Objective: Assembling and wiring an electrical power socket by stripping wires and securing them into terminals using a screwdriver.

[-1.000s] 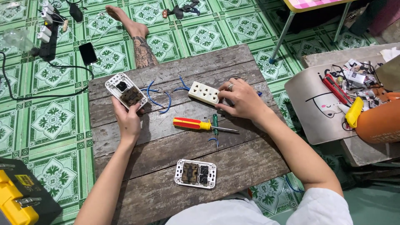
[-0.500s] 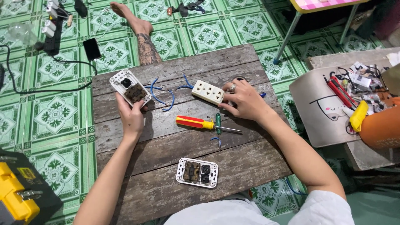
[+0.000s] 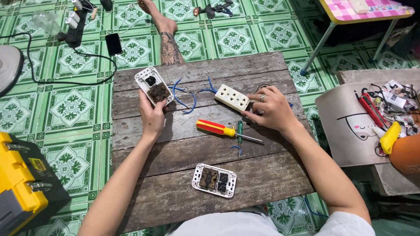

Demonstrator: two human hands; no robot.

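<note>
My left hand (image 3: 152, 114) grips a white switch plate (image 3: 152, 85) with dark modules, held tilted over the wooden board (image 3: 183, 153). Blue wires (image 3: 186, 94) trail from it toward a cream socket block (image 3: 232, 97). My right hand (image 3: 270, 109), a ring on one finger, holds that block's right end against the board. A red and yellow screwdriver (image 3: 225, 130) lies between my hands, with a small green screwdriver (image 3: 239, 131) crossing it. A second white plate (image 3: 214, 180) with dark modules lies near the board's front edge.
A yellow toolbox (image 3: 22, 183) stands at the left on the green tiled floor. A tattooed leg (image 3: 168, 41) of another person rests beyond the board. A phone (image 3: 113, 43), a power strip (image 3: 74, 26), a tray with tools (image 3: 372, 113) and a pink folding table (image 3: 363, 13) surround it.
Both hands keep their hold on the plate and the socket block. The view has shifted slightly; the objects on the board lie as before.
</note>
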